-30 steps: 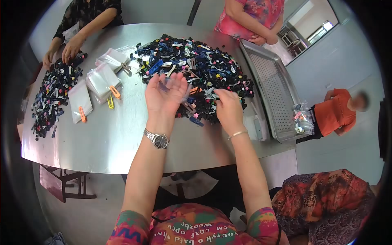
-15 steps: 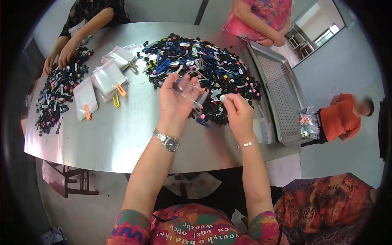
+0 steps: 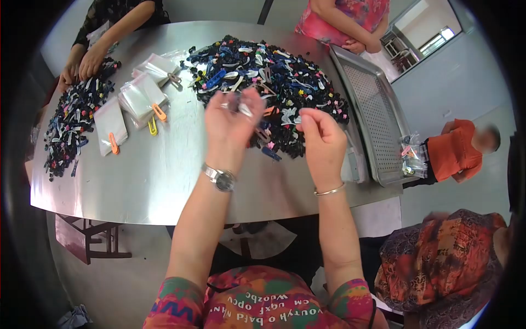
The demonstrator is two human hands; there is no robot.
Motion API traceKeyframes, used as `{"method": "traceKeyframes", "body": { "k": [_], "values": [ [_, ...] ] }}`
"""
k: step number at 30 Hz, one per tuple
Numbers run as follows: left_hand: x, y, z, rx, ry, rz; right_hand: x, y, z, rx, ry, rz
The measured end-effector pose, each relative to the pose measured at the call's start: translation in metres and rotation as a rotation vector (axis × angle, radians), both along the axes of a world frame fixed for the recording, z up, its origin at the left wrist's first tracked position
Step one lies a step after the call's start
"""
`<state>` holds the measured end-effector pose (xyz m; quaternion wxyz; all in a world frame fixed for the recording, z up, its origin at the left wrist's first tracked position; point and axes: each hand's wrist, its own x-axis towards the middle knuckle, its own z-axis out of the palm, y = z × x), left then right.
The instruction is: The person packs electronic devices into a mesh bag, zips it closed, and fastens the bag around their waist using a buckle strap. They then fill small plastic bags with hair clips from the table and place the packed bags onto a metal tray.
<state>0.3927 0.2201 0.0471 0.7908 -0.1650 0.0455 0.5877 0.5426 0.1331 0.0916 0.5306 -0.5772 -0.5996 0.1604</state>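
My left hand [image 3: 230, 123] is raised over the near edge of a big pile of small black, blue and white clips [image 3: 271, 77], its fingers pinching a small clear plastic bag [image 3: 241, 107]. My right hand [image 3: 323, 140] hovers just right of it, fingertips pinched on a small pale clip at about the same height. A wristwatch sits on my left wrist and a thin bangle on my right. Both hands are above the grey metal table [image 3: 159, 181].
Stacks of clear bags with orange and yellow clips [image 3: 139, 101] lie to the left. A second clip pile [image 3: 68, 129] sits at the far left, where another person's hands [image 3: 90, 60] work. A perforated metal tray [image 3: 372, 118] holding a filled bag [image 3: 411, 159] stands right. Other people stand around.
My left hand turned from palm-up to a pinch on the clear bag. My right hand lifted off the pile with a small clip and rose level with the left.
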Motion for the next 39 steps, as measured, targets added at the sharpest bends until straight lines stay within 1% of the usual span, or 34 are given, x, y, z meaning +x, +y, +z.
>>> {"method": "traceKeyframes", "body": {
  "k": [1, 2, 4, 5, 7, 8, 11, 12, 13, 15, 19, 21, 25, 31, 33, 34, 36, 37, 39],
  "values": [
    [-0.006, 0.005, 0.002, -0.12, -0.033, 0.071, 0.011, -0.004, -0.011, -0.061, -0.025, -0.009],
    [-0.009, 0.006, 0.002, -0.128, -0.035, 0.068, 0.023, -0.009, -0.023, -0.07, -0.028, -0.012],
    [-0.01, 0.007, 0.004, -0.065, 0.09, 0.134, 0.04, -0.02, -0.039, -0.086, -0.514, -0.015],
    [-0.011, 0.008, 0.003, -0.067, 0.085, 0.132, 0.043, -0.025, -0.042, -0.089, -0.519, -0.016],
    [-0.01, 0.005, 0.003, 0.054, 0.102, 0.107, 0.043, -0.038, -0.042, -0.16, -0.747, -0.095],
    [-0.008, 0.003, 0.003, 0.062, 0.127, 0.121, 0.039, -0.041, -0.043, -0.252, -0.75, -0.07],
    [-0.005, 0.002, 0.003, 0.062, 0.134, 0.112, 0.021, -0.037, -0.053, -0.189, -0.78, -0.083],
    [-0.005, 0.0, 0.003, 0.095, 0.164, 0.107, 0.018, -0.033, -0.056, -0.224, -0.731, -0.084],
    [-0.003, 0.0, 0.003, 0.099, 0.167, 0.104, 0.018, -0.029, -0.059, -0.222, -0.726, -0.087],
    [0.0, -0.001, 0.004, 0.093, 0.232, 0.095, 0.021, -0.024, -0.063, -0.219, -0.623, -0.065],
    [0.004, -0.001, -0.002, 0.132, 0.241, 0.052, 0.022, -0.021, -0.063, -0.235, -0.594, -0.044],
    [0.006, -0.001, -0.004, 0.131, 0.228, 0.027, 0.02, -0.02, -0.061, -0.18, -0.594, -0.06],
    [0.011, -0.004, -0.004, 0.137, 0.252, 0.008, 0.023, -0.016, -0.067, -0.154, -0.575, -0.029],
    [0.019, -0.011, 0.005, 0.096, 0.304, -0.007, 0.029, -0.017, -0.069, -0.075, -0.512, -0.038],
    [0.023, -0.014, 0.004, 0.096, 0.313, -0.02, 0.029, -0.017, -0.067, -0.087, -0.416, -0.04],
    [0.024, -0.014, 0.004, 0.098, 0.324, -0.031, 0.028, -0.019, -0.064, -0.082, -0.415, -0.037],
    [0.027, -0.015, 0.002, 0.112, 0.331, -0.023, 0.021, -0.021, -0.052, -0.144, -0.067, -0.053],
    [0.03, -0.016, 0.003, 0.095, 0.338, -0.019, 0.019, -0.02, -0.046, -0.138, -0.064, -0.044],
    [0.033, -0.019, 0.003, 0.095, 0.354, -0.012, 0.017, -0.021, -0.036, -0.135, 0.124, -0.011]
  ]
}}
